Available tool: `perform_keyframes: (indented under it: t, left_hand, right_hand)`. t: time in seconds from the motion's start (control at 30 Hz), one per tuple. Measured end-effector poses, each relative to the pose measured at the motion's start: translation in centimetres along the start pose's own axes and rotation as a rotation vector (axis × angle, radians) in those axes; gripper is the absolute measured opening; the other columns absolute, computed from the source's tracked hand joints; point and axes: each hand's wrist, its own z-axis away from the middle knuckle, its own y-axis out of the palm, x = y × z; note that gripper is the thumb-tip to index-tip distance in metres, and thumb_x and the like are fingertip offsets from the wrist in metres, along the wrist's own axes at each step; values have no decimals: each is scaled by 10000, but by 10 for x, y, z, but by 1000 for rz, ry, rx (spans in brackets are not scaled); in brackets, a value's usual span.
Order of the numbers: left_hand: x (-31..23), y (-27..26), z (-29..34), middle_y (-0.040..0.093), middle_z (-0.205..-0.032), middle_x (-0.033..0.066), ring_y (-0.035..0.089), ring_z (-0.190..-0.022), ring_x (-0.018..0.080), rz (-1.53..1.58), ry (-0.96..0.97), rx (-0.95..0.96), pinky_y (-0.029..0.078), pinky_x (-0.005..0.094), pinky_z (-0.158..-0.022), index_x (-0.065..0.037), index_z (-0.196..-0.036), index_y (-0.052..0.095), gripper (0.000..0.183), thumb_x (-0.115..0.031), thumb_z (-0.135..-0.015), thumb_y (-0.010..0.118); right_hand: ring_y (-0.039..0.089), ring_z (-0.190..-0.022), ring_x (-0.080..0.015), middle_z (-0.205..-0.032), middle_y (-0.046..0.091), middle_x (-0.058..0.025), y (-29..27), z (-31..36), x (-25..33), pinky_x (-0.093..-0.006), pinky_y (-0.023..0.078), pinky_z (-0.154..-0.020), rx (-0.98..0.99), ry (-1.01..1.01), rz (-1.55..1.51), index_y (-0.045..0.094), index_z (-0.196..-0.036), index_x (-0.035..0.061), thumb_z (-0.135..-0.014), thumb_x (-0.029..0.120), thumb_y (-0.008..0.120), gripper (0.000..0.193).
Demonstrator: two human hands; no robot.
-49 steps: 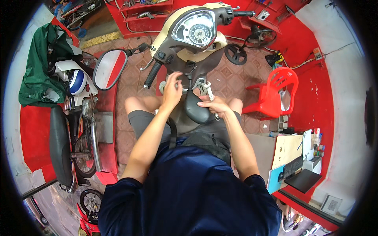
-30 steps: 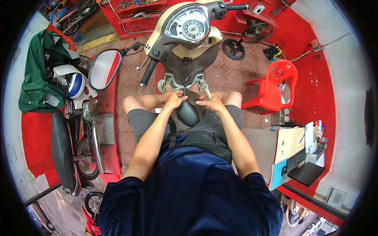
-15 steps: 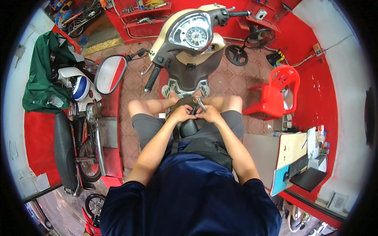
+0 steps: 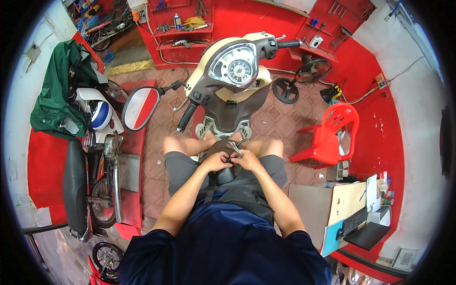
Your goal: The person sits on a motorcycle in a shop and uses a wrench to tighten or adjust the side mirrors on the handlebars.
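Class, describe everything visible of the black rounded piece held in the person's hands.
The black piece, apparently a mirror's housing, looks smooth and plastic. Its rounded end lies between the thighs, toward the person's body; a narrow stem points away. The left hand and right hand meet at the stem, hiding much of it. No glass shows. Whether the wrench touches it is unclear.

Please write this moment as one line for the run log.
left hand: at black mirror | right hand: holding wrench, beside left hand | black mirror: at lap, partly hidden | scooter: in front
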Motion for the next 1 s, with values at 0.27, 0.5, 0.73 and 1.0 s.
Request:
perform_keyframes:
  t: [0.27,0.5,0.73,1.0]
  left_hand:
    - [-88,-104,37,675,-758,89,637,-726,174,241,0,-709,512,314,-697,-11,-955,674,420,-417,-851,704]
    - [-125,-194,-14,614,-1084,133,580,-966,185,808,349,-1411,450,300,-896,33,-1088,558,559,-476,-881,659]
    - [-157,-222,-43,530,-734,82,529,-795,180,1419,522,-1436,443,386,-896,-87,-698,407,571,-588,-972,382]
    - [-140,-237,-66,332,-499,3,373,-476,147,1453,652,-1410,439,342,-575,-147,-568,287,493,-440,-956,367]
  right_hand:
    - [586,-654,-70,-737,695,-13,-24,10,16,-222,429,-606,-22,-41,-214,702,-976,63,-847,197,715,187]
    - [646,-690,-111,-721,687,-51,-27,-12,65,-272,483,-652,-82,-215,-341,676,-981,33,-846,222,711,235]
    - [634,-677,-116,-716,679,-62,-41,-25,108,-291,482,-644,-209,-244,-250,670,-1040,31,-898,271,642,281]
    - [612,-638,-112,-683,654,-52,-40,-36,118,-275,463,-585,-246,-232,-325,671,-1036,35,-905,251,634,256]
